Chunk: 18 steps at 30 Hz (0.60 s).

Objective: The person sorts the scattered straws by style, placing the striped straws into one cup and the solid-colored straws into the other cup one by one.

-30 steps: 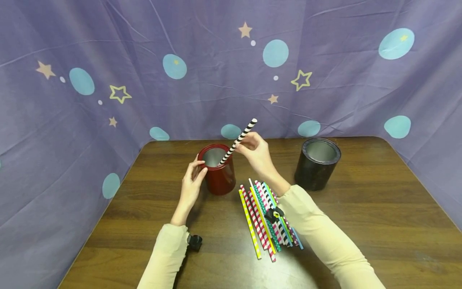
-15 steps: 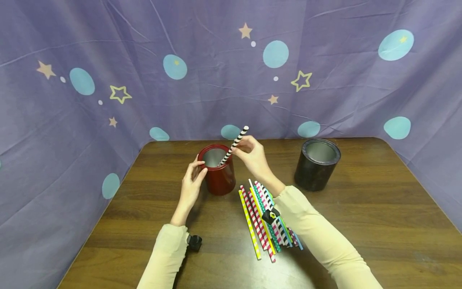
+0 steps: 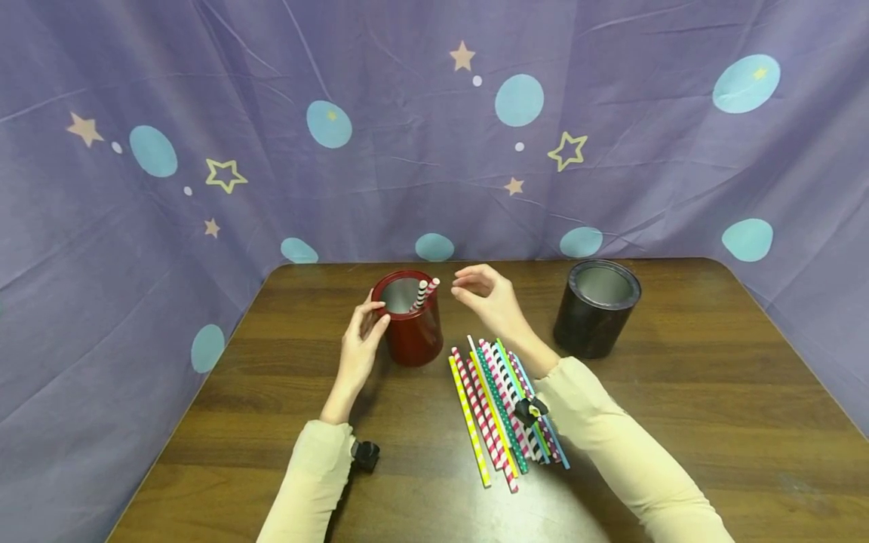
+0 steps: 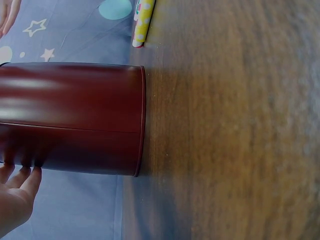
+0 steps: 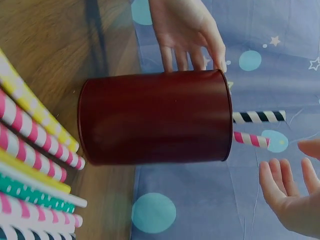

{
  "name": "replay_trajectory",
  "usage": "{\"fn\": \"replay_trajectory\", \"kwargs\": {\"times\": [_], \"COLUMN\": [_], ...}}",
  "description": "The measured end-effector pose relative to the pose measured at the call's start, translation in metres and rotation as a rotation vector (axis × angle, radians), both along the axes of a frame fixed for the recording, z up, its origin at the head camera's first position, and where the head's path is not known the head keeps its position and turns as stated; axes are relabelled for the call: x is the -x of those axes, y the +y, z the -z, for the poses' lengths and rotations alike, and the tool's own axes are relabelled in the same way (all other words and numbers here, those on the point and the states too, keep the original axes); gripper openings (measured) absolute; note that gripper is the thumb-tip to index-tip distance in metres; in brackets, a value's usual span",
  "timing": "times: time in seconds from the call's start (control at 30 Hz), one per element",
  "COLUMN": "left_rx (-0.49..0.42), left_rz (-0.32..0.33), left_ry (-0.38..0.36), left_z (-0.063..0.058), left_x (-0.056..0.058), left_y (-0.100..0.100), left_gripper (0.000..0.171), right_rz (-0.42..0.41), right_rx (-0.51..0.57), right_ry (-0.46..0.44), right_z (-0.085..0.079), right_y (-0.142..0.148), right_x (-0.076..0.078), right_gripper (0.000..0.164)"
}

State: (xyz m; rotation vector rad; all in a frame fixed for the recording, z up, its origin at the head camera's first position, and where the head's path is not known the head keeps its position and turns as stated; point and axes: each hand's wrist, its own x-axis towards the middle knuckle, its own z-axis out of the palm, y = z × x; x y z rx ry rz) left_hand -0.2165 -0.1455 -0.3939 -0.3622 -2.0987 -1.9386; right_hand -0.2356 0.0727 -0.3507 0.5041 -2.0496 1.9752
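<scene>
My left hand (image 3: 360, 343) holds the red can (image 3: 414, 341) at its left side, thumb near the front rim and fingers round the wall. Two paper straws lean inside at the right of its mouth: one black-and-white striped (image 5: 260, 116), one pink-and-white striped (image 5: 251, 139). Their lower ends are hidden in the can. Just right of the rim, apart from both straws, my right hand (image 3: 492, 302) hovers with loosely bent fingers and nothing between them. Below it, several paper straws (image 3: 475, 418) lie side by side on the table, partly covered by the right wrist camera.
A black can (image 3: 585, 332) stands upright at the right rear of the wooden table (image 3: 713, 392). Behind the table hangs a purple curtain (image 3: 407, 196) with stars and blue spots. The right sleeve (image 3: 611, 437) passes over the right edge of the straw pile.
My right hand lowered the black-and-white straw into the red can, let it go and drew back a little to the right. The left hand stayed in place on the can.
</scene>
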Motion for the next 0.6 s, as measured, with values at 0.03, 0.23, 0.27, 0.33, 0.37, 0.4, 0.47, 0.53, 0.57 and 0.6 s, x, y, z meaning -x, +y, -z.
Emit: {"fn": "replay_trajectory", "kwargs": {"times": [0.03,0.23,0.27,0.33,0.37,0.4,0.47,0.53,0.57,0.6], "left_rx": [0.0,0.004,0.005,0.007,0.007,0.008,0.012,0.015,0.015,0.015], "left_rz": [0.0,-0.002,-0.002,-0.003,-0.003,-0.003,-0.004,-0.006,-0.006,-0.006], "left_ry": [0.001,0.004,0.003,0.001,0.0,0.0,0.0,-0.001,0.0,0.0], "left_z": [0.0,0.0,0.0,0.0,0.0,0.0,0.0,-0.001,-0.001,-0.001], "left_x": [0.0,0.0,0.0,0.001,0.001,0.001,0.0,0.0,0.0,0.0], "left_y": [0.0,0.0,0.0,0.0,0.0,0.0,0.0,0.0,0.0,0.0], "left_gripper": [0.029,0.03,0.03,0.03,0.029,0.029,0.03,0.03,0.029,0.029], "right_rz": [-0.004,-0.025,-0.029,-0.04,-0.044,-0.05,-0.062,-0.075,-0.081,-0.087], "right_rx": [-0.008,-0.082,-0.097,-0.119,-0.134,-0.145,-0.169,-0.19,-0.203,-0.213], "right_ry": [-0.003,-0.056,-0.064,-0.069,-0.065,-0.065,-0.061,-0.059,-0.06,-0.064], "right_z": [0.001,0.0,0.001,0.007,0.008,0.01,0.012,0.013,0.014,0.014], "right_y": [0.002,0.015,0.017,0.021,0.023,0.025,0.028,0.031,0.033,0.035], "right_x": [-0.001,-0.009,-0.01,-0.009,-0.01,-0.01,-0.012,-0.014,-0.015,-0.016], "right_gripper": [0.024,0.022,0.022,0.021,0.022,0.022,0.022,0.022,0.022,0.022]}}
